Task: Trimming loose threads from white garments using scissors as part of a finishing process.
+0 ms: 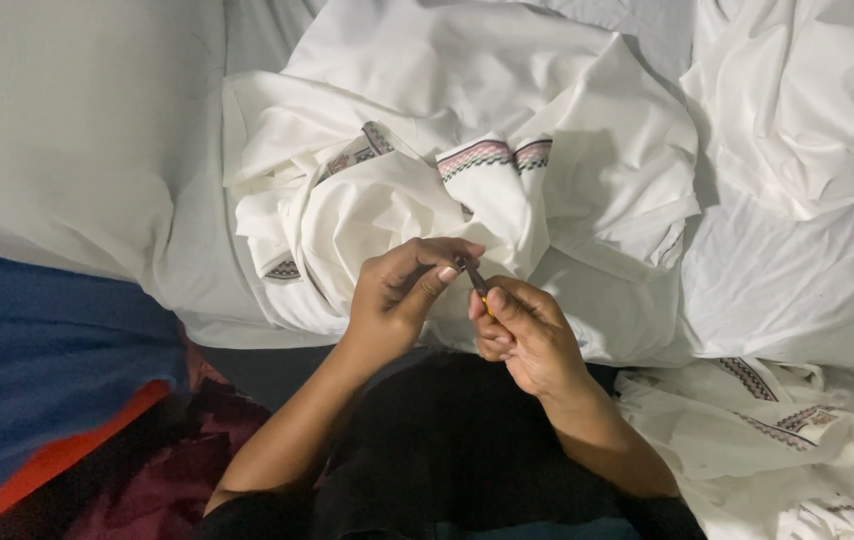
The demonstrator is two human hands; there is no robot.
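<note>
Above the person's dark lap, two bare hands met at the near edge of a heap of white cloth [467, 190]. The left hand [402, 295] was curled almost shut, thumb and forefinger pinched on a fold of the cloth. The right hand [527, 335], also closed, gripped a small thin tool [478, 281], dark at the tip and yellow lower down, its point touching the cloth just beside the left thumb; what kind of tool it was could not be told. Patterned bands [492, 155] in dark and pink crossed the cloth beyond the hands. The cloth looked light, soft and limp, likely to slump and slide unless pinched close to the working spot, where the left fingers had it. The tool looked slight and stiff, best held low near its tip. Right of the heap lay more trimmed white pieces [777, 420]; left of it, a blue and orange fabric [37, 380]; behind it, more plain white sheets [807, 110].
</note>
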